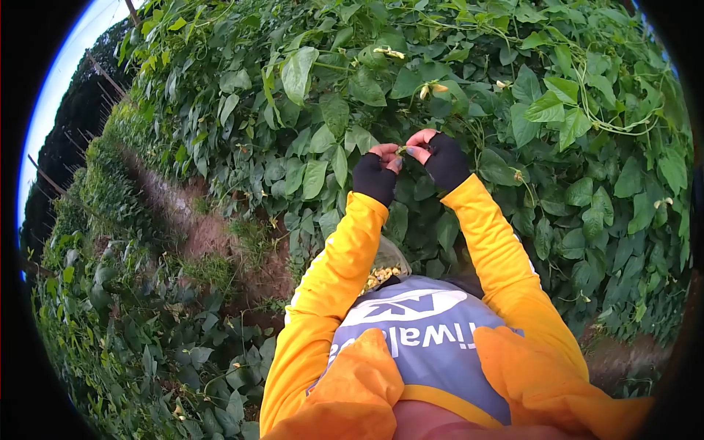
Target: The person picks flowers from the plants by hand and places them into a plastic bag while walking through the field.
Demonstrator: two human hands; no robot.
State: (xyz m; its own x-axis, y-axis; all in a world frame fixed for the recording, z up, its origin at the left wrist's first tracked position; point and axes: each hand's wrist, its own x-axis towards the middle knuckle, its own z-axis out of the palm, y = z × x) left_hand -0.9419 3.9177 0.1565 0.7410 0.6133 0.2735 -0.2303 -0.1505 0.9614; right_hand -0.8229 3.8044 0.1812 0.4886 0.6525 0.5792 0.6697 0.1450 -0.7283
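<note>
Both hands meet in front of a dense wall of green leafy vines (411, 95). My left hand (378, 172), in a black fingerless glove, is closed in a pinch at a small greenish piece (401, 149). From the other side my right hand (441, 160), gloved the same way, pinches at the same spot, its fingertips nearly touching those of the left. The piece is too small to make out. Below my hands, against my body, a clear container (392, 257) holds many small yellowish pieces (380, 277).
Pale yellow flowers (433, 89) dot the vines beyond my hands. At the left, a strip of bare brown soil (209, 231) runs between the vines and another leafy row (110, 337). Thin poles (45, 174) lean at the far left.
</note>
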